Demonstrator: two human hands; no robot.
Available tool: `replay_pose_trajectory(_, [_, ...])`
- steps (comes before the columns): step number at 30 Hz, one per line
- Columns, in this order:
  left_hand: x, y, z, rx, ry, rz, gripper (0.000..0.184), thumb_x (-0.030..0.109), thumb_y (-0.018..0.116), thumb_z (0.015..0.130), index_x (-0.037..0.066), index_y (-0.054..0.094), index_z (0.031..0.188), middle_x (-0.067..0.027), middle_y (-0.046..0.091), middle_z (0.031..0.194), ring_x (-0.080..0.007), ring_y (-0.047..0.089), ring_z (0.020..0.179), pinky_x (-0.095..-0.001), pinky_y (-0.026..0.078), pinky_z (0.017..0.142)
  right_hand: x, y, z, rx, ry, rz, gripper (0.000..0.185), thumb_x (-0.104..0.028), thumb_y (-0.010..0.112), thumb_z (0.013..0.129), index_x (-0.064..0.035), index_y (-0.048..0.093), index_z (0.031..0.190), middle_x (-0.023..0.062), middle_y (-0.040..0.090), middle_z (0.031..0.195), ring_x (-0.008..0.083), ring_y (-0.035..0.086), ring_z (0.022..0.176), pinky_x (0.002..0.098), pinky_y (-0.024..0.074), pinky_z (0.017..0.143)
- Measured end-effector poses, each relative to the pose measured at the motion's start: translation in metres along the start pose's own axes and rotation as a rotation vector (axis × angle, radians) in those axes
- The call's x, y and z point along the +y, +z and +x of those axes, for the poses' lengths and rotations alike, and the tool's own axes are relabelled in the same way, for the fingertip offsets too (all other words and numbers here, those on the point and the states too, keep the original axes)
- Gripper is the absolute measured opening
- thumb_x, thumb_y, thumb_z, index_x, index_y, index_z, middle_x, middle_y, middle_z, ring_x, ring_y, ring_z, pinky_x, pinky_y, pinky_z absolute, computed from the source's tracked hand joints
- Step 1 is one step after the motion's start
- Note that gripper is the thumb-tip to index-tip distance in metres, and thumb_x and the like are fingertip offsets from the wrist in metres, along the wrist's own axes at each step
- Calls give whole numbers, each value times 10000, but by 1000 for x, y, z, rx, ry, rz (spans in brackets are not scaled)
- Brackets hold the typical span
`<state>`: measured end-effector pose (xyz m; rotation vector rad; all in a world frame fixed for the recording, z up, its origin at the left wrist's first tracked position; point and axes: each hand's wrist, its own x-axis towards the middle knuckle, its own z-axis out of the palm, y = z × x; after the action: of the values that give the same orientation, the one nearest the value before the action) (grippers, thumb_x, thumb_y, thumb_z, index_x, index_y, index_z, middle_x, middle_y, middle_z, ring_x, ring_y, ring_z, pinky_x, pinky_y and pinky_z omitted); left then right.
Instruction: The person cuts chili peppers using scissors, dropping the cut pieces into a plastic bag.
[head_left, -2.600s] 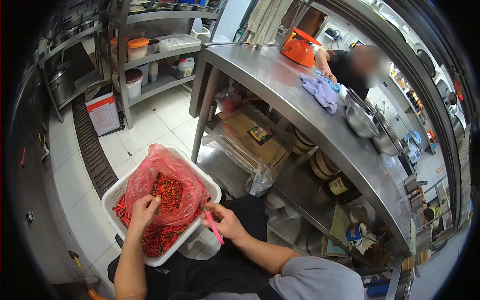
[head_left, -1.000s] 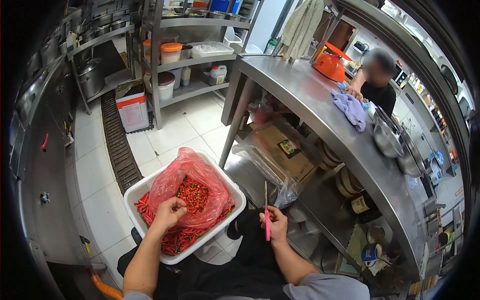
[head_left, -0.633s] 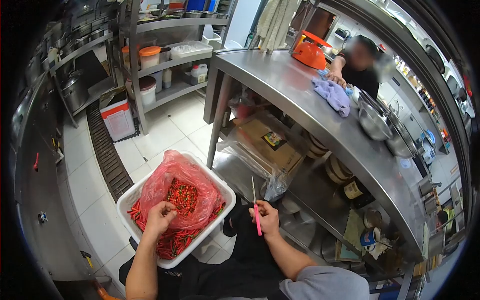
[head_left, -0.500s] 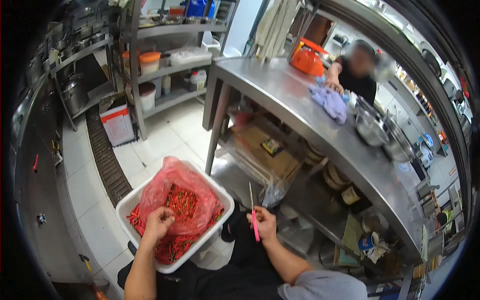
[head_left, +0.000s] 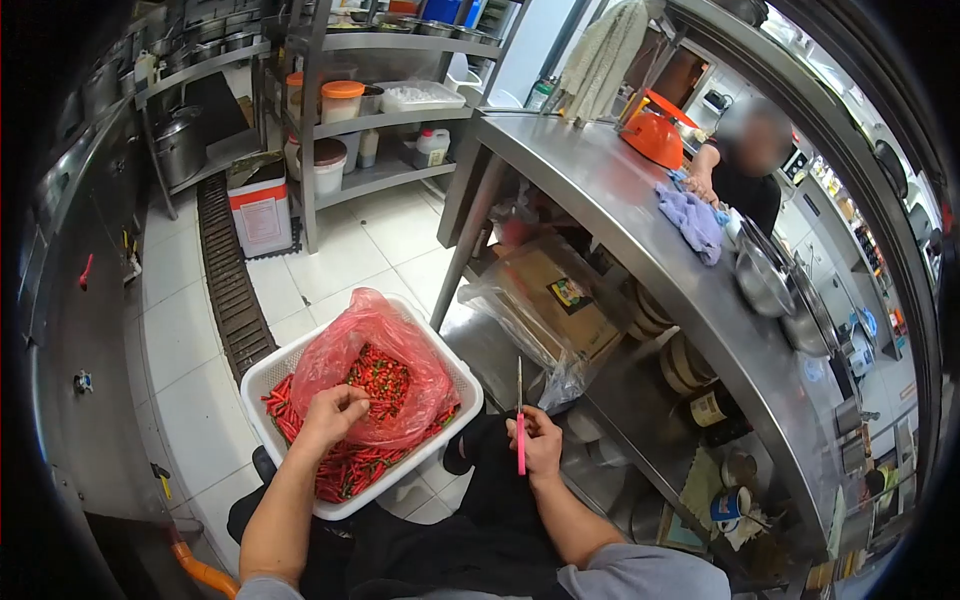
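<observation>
A white perforated basket (head_left: 262,385) rests near my lap, full of red chilies (head_left: 350,468). In it lies an open red plastic bag (head_left: 425,365) with small chilies (head_left: 378,385) inside. My left hand (head_left: 335,415) is over the bag's near left side, fingers pinched together; what they hold, if anything, is too small to make out. To the right of the basket, my right hand (head_left: 538,442) grips pink-handled scissors (head_left: 521,440) with the blades pointing up.
A steel counter (head_left: 590,165) at the right bears an orange scale (head_left: 653,138), a purple cloth (head_left: 692,222) and metal bowls (head_left: 762,280). Beyond it is a person (head_left: 750,170). Cardboard (head_left: 570,300) lies beneath. Shelves (head_left: 385,185) and a square tin (head_left: 262,215) stand ahead.
Since the oldest frame, my right hand has moved away from the bag's edge, and the scissors have turned from pointing down to upright. My left hand stays at the bag. The camera view has shifted.
</observation>
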<state>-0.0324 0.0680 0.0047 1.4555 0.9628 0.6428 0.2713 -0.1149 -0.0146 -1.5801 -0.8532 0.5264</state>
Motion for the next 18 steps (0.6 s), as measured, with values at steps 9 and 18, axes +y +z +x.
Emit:
replay_pose_trajectory(9, [-23, -6, 11, -13, 59, 14, 149, 147, 656, 890, 0, 659, 872, -26, 634, 700, -89, 568, 618, -250, 450, 560, 11, -5, 0, -11, -101, -134, 386, -122, 781, 789, 48, 613, 1092, 31, 644, 744, 76, 585, 587, 235, 486, 516])
replay_pose_trajectory(18, [-38, -6, 11, 89, 91, 53, 164, 15, 665, 806, 4, 649, 968, -21, 632, 795, -85, 570, 727, -225, 455, 651, -46, 10, -12, -107, 273, 261, 317, -151, 691, 869, 6, 584, 1122, 64, 651, 761, 114, 617, 601, 246, 499, 550])
